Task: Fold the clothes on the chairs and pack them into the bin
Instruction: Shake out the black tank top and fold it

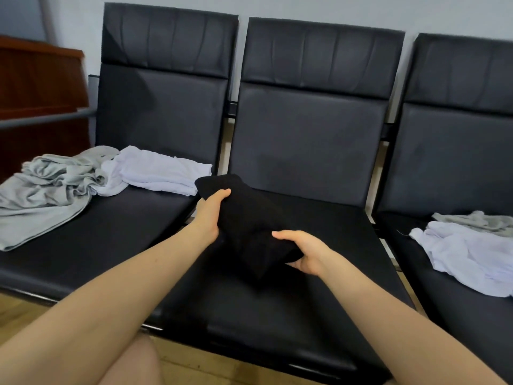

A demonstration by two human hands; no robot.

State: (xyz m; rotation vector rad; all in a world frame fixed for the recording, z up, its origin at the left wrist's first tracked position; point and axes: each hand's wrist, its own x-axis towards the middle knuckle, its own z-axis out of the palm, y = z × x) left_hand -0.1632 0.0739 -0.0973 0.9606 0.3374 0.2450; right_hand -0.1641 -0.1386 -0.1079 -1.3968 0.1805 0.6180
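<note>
Now both hands hold a folded black garment (249,223) above the seat of the middle chair (305,151). The left hand (211,215) grips its far left edge, thumb on top and fingers curled underneath. The right hand (305,252) grips the near right end, thumb lying across the top and fingers wrapped below. The garment is a compact, thick bundle, tilted so that its far end sits higher than the near end; whether its lower edge touches the seat cannot be told, since black cloth and black seat blend together.

On the left chair (163,107) lie two unfolded pieces: a crumpled grey garment (44,195) spreads over the seat's left side and hangs past its front edge, and a white garment (158,170) lies beside it toward the backrest, the two touching where they meet. On the right chair (458,129) a rumpled white garment (469,251) covers much of the seat, with a smaller grey piece (480,220) bunched just behind it against the backrest.

Three black padded chairs stand in a joined row against a pale wall (305,9). A reddish wooden cabinet (39,79) stands at far left, and wooden floor (194,365) shows beneath the seats.
</note>
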